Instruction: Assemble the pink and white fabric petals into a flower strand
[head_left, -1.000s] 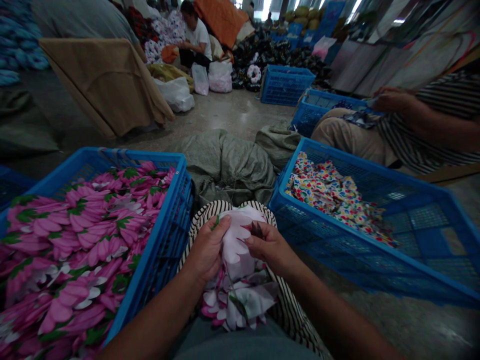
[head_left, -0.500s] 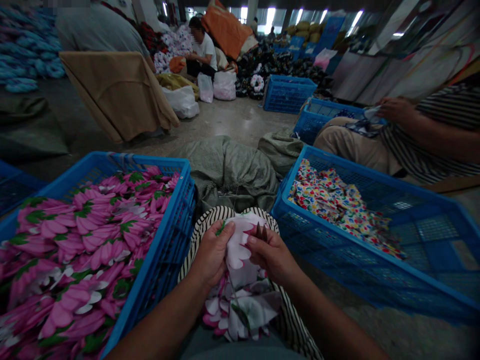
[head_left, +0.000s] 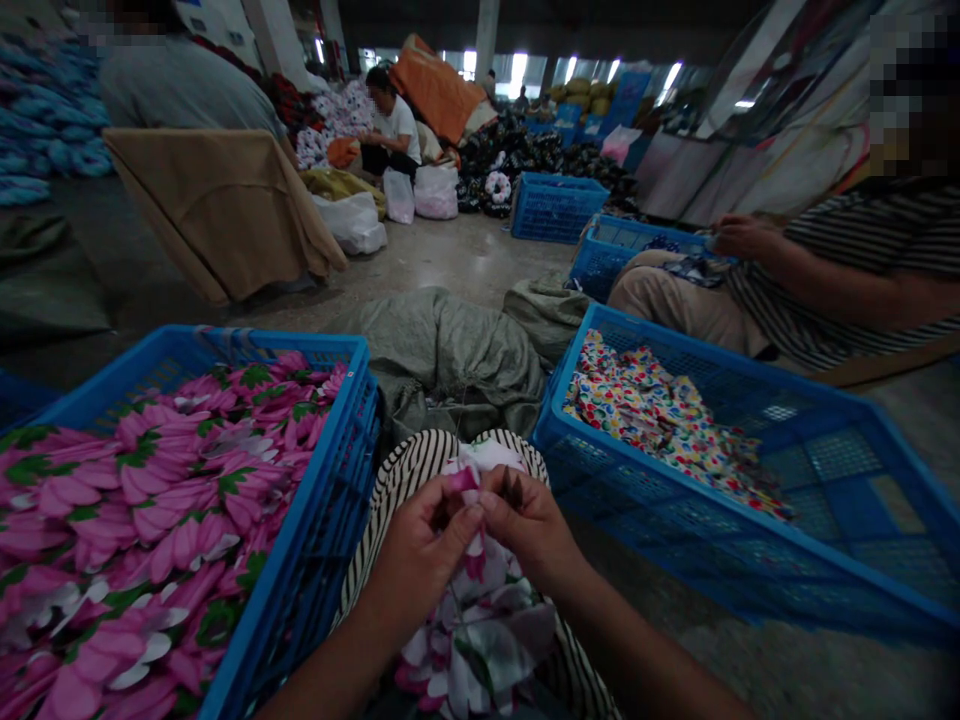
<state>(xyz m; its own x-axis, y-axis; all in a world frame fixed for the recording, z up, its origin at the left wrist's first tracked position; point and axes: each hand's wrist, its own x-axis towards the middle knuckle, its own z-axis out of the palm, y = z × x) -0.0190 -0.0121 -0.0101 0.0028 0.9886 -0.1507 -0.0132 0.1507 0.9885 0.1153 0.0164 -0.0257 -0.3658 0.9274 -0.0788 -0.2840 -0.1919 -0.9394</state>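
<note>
My left hand (head_left: 429, 535) is closed on a pink-and-white petal-shaped fabric piece (head_left: 463, 480), its thumb and fingers pinching the edge. Right beside it, my right hand (head_left: 534, 525) pinches the same piece, fingertips almost meeting those of the left. Two dark pointed blades, which look like thread snips (head_left: 512, 488), stick up from between the right fingers; their handles are hidden in the palm. More white and pink fabric pieces (head_left: 480, 640) lie heaped in my lap, over striped cloth (head_left: 401, 470). A thin thread seems to run down over the heap.
To the left, a blue crate (head_left: 360, 350) holds pink petal pieces with green tops. A second blue crate (head_left: 847, 420) on the right has colourful printed pieces. Grey-green sacks (head_left: 442, 340) lie ahead. A person in stripes (head_left: 840, 250) sits at right; a cloth-covered chair (head_left: 217, 200) stands at left.
The fabric piece, spread out flat and white side showing before, is now bunched with pink showing. My hands have come together around it. The view has tilted and shifted slightly.
</note>
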